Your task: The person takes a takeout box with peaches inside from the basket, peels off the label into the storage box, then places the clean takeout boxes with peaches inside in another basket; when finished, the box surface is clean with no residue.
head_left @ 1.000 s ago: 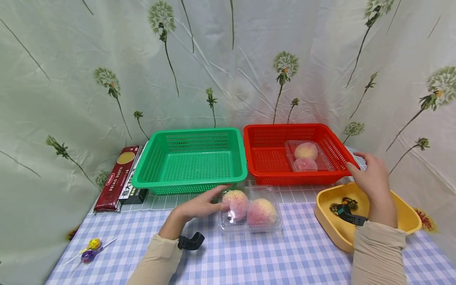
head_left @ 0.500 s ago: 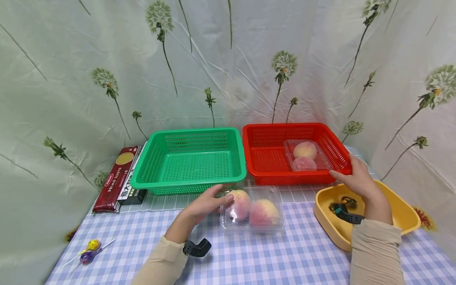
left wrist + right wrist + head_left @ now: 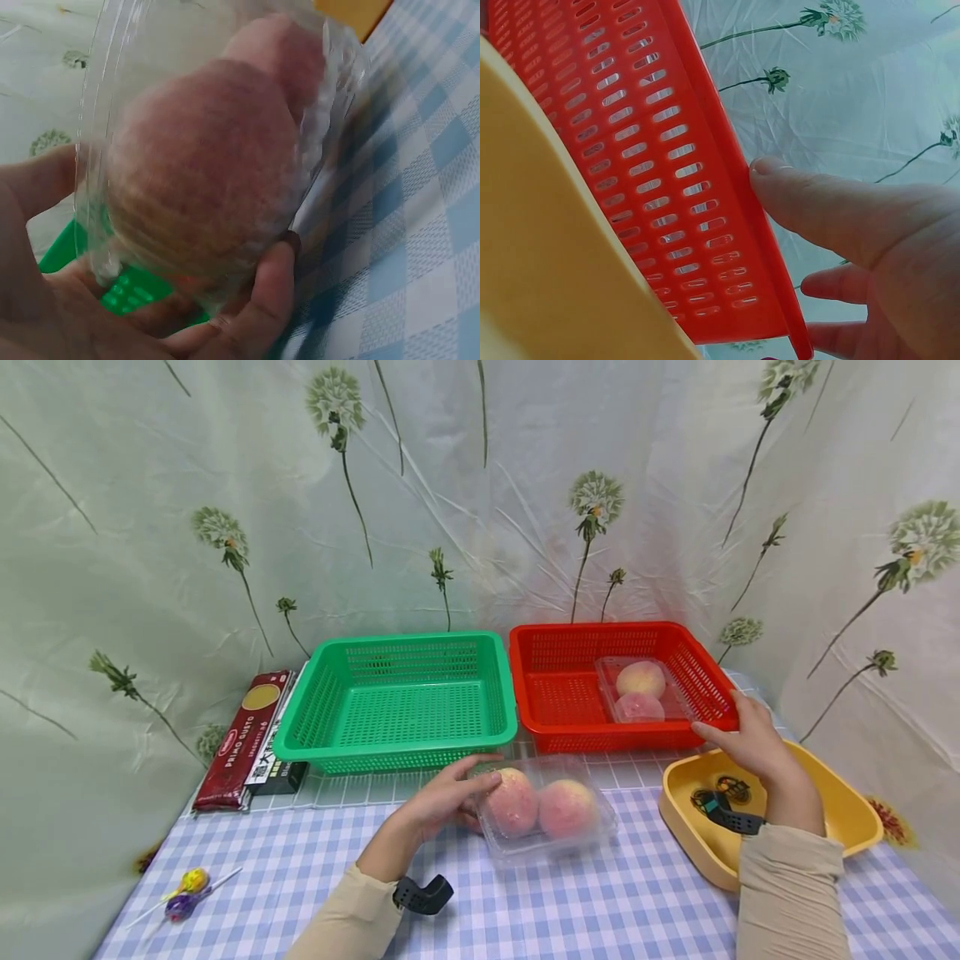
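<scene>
A clear plastic clamshell box (image 3: pixel 540 847) with two pink-and-yellow peaches (image 3: pixel 568 810) is at the middle, in front of the baskets. My left hand (image 3: pixel 442 797) grips its left end; in the left wrist view the thumb lies on one side and the fingers (image 3: pixel 274 289) curl round the other. The box sits at a slant over the checked cloth. At the red basket's (image 3: pixel 607 737) front right corner, my right hand (image 3: pixel 753 747) holds the rim. The right wrist view has the thumb (image 3: pixel 802 199) against the rim, the other fingers beyond it.
Another box of peaches (image 3: pixel 640 681) lies inside the red basket. To its left stands a green basket (image 3: pixel 420 693). A yellow bin (image 3: pixel 682 822) sits under my right forearm. Spaghetti packs (image 3: pixel 243 739) lie far left, two lollipops (image 3: pixel 187 893) at front left.
My right hand has come left and down onto the red basket's corner. The left hand has closed on the peach box, which has turned and shifted slightly right.
</scene>
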`<state>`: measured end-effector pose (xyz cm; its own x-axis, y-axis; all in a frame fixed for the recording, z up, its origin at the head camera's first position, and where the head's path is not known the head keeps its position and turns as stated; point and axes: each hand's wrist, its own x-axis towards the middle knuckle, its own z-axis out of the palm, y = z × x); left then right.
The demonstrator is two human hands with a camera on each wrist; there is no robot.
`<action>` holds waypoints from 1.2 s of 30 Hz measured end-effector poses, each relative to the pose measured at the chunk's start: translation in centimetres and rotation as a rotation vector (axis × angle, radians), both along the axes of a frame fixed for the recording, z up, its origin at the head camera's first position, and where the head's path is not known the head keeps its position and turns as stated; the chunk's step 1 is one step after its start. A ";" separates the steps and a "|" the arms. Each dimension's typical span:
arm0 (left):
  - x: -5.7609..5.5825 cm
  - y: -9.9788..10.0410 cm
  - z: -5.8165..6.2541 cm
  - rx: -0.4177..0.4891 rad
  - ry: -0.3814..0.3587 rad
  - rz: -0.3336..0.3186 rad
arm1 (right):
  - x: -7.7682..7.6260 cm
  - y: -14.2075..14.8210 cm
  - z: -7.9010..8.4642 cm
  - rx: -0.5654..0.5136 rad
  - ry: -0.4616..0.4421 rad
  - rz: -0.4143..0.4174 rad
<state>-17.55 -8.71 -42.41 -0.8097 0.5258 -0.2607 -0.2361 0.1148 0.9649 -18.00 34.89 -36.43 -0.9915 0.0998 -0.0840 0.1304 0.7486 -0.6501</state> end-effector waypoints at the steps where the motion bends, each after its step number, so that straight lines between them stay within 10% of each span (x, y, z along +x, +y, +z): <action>1: 0.0 0.0 0.0 0.016 -0.013 -0.006 | 0.0 0.0 0.0 0.000 -0.001 0.000; 10: 1.0 1.4 0.5 0.031 -0.039 0.062 | 0.0 0.2 -0.1 0.015 -0.017 0.000; 22: 3.5 3.2 6.0 0.268 -0.018 0.064 | 0.0 -0.3 -0.4 0.009 0.030 0.017; 28: 2.1 4.0 8.7 0.374 -0.032 0.113 | -0.1 -0.2 -0.2 0.001 -0.006 0.013; 36: -1.4 7.6 9.5 0.291 -0.002 0.326 | 0.0 0.1 -0.1 0.010 -0.030 0.001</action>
